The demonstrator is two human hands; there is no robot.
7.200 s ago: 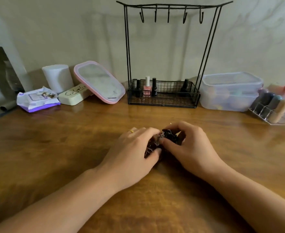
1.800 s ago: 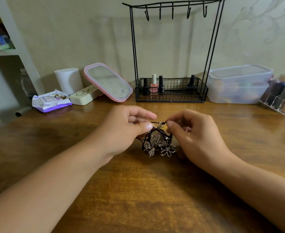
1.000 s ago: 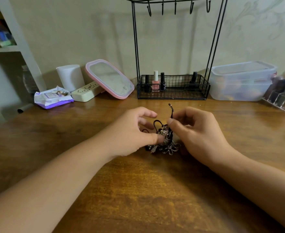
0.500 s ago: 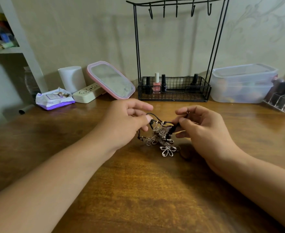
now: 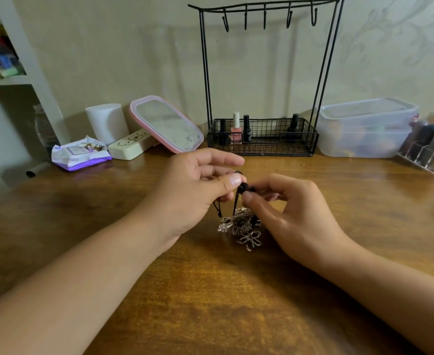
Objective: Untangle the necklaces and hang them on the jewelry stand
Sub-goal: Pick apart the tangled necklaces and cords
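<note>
Necklaces (image 5: 244, 224): tangled clump of black cord and silvery flower-shaped pendants, lowest pendant touching the table (image 5: 210, 303). Cord rises to a knot pinched by both hands, left hand (image 5: 195, 190) and right hand (image 5: 295, 213), directly above the clump. Beyond the clump, jewelry stand (image 5: 262, 73): hooks bare; basket holds nail polish bottles (image 5: 236, 129).

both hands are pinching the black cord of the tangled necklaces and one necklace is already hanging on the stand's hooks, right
Not quite. The head view shows all the hooks on the jewelry stand bare. The rest holds: the left hand and right hand both pinch the black cord of the tangled necklaces.
</note>
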